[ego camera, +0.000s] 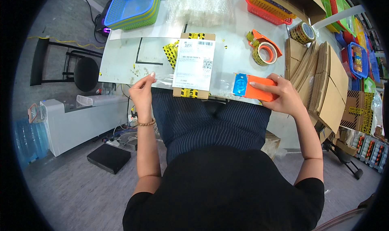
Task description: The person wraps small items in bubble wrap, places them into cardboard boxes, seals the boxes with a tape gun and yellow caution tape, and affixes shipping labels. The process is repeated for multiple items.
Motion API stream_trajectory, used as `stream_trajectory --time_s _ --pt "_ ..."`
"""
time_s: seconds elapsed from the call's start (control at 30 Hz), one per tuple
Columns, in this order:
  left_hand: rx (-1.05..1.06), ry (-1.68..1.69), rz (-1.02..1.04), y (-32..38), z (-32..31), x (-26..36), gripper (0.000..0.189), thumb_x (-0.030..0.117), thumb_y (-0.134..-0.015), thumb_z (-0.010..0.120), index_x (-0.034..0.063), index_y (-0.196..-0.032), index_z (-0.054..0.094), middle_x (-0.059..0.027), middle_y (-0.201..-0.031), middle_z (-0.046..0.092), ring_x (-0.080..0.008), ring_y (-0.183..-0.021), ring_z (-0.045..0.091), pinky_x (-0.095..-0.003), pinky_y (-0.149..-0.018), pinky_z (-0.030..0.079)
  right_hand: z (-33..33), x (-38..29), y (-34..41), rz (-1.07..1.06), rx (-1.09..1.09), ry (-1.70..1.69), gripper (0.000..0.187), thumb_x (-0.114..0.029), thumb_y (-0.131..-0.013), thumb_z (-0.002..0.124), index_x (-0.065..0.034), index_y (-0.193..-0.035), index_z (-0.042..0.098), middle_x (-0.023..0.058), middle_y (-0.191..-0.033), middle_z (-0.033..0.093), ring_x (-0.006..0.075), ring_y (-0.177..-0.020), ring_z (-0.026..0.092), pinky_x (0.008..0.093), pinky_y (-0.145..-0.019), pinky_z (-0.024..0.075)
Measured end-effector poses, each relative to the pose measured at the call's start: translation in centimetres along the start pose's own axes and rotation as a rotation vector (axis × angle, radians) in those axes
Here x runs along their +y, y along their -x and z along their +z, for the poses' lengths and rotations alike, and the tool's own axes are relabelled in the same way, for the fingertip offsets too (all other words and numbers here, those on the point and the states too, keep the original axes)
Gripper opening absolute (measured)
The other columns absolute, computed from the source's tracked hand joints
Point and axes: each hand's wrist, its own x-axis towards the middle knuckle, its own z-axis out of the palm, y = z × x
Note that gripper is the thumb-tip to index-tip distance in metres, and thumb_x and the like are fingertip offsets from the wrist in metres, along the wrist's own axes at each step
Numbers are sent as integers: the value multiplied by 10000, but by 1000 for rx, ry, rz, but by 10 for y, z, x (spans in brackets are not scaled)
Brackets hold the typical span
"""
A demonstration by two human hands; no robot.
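A small cardboard parcel [210, 36] lies at the front edge of the table [120, 60]. Black-and-yellow printed tape wraps it, and a white shipping label [193, 68] with writing and codes covers most of its top. To the left of the parcel, my left hand [141, 88] pinches the end of a strip of clear tape [164, 77]. The strip stretches towards the label; its course over the label is hard to see. My right hand [282, 94] grips an orange tape dispenser [258, 86] with a blue front, to the right of the parcel.
An orange dispenser with a roll of printed tape [260, 59] rests at the right. Beyond it are another tape roll [296, 33] and stacked flat cardboard boxes [326, 79]. Bubble wrap [199, 4], nested blue and green baskets [133, 7] and red and yellow baskets [264, 12] line the far side.
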Motion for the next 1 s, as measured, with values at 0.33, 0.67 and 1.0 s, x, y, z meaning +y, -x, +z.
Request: stream_trajectory --time_s 0.33,0.67,1.0 --pt "-67 99 -203 21 56 -77 206 139 -902 732 -33 -1013 756 -116 -1042 724 -151 -896 666 -272 -788 514 20 -29 -86 -85 -328 180 538 -133 -700 732 -172 -1235 699 171 -937 637 333 -928 644 434 -823 528" --pt "-499 489 -88 53 53 -28 731 301 -997 555 4 -1566 207 -131 -1557 343 -216 -1429 329 -358 -1170 260 61 -127 -139 -60 -131 748 876 -116 -740 710 -53 -1531 337 23 -706 662 220 -629 675 358 -541 517" --pt "-1018 179 -190 5 26 -46 934 343 -836 762 -43 -1525 264 -195 -1495 429 -260 -1390 402 -381 -1142 331 24 -71 -57 120 -226 -69 979 -92 -644 732 -218 -1542 362 194 -777 657 362 -743 652 449 -721 529"
